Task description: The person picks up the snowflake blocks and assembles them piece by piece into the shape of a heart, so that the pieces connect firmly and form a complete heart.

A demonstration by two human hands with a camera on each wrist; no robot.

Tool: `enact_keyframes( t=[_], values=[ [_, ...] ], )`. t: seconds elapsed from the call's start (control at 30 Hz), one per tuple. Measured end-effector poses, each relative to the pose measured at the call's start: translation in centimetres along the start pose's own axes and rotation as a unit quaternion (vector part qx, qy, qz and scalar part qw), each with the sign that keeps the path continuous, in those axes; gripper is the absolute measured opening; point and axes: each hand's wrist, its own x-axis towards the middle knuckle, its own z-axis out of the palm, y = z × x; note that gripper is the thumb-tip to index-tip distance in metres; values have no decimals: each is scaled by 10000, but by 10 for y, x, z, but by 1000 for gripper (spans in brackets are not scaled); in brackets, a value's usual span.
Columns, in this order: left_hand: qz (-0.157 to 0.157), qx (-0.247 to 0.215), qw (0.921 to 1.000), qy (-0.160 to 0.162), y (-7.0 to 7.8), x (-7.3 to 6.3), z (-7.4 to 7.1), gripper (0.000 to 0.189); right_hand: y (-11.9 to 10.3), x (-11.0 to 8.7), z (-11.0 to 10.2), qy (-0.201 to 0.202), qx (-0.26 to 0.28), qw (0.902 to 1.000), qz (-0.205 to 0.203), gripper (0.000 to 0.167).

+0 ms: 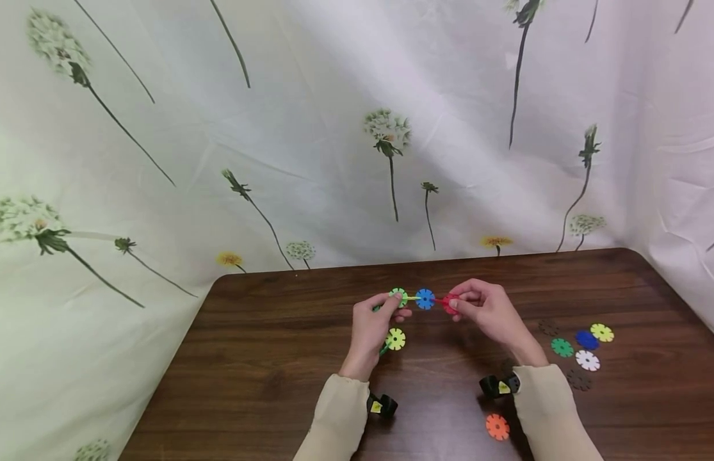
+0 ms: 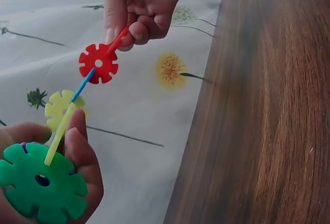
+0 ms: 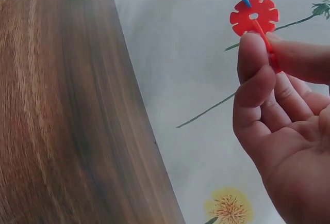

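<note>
A chain of notched plastic discs stretches between both hands above the table. My left hand point(image 1: 368, 330) pinches a light green disc point(image 1: 401, 292) near its left end. From there the chain runs through an edge-on yellow disc point(image 2: 61, 133), a blue disc point(image 1: 420, 296) and a face-on red disc point(image 2: 105, 70). At the far end, my right hand point(image 1: 494, 314) pinches another red disc point(image 3: 264, 37) between thumb and index finger. Below the left hand show a yellow disc point(image 1: 399, 344) and an edge-on green one point(image 1: 383, 349). A larger-looking green disc point(image 2: 62, 203) overlaps the left palm.
Loose discs lie on the dark wooden table point(image 1: 247, 384) to the right: yellow point(image 1: 602, 332), blue point(image 1: 586, 340), green point(image 1: 561, 352), white point(image 1: 588, 365) and dark ones point(image 1: 579, 379). An orange disc point(image 1: 497, 432) lies by the right forearm. A flower-printed cloth point(image 1: 333, 160) hangs behind the table.
</note>
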Motion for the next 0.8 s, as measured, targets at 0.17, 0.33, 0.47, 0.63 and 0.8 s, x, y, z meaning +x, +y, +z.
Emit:
enact_keyframes(
  t=[0.17,0.33,0.47,0.63,0.8],
  values=[
    [-28,-201,9998,82,2,1,0,27,-1,2,3,1,153,9999,-34,18],
    [-77,-307,9994,-106,3,2,-2,32,1,3,4,36,165,9999,-7,20],
    [-108,-440,9987,-242,2,3,-4,30,1,2,3,84,160,9998,31,24],
    [-89,-481,9984,-269,-1,4,-6,33,1,1,1,110,213,9997,57,32],
    [-95,-440,9985,-314,-3,5,-7,35,4,1,-2,64,238,9995,195,41]
  ],
)
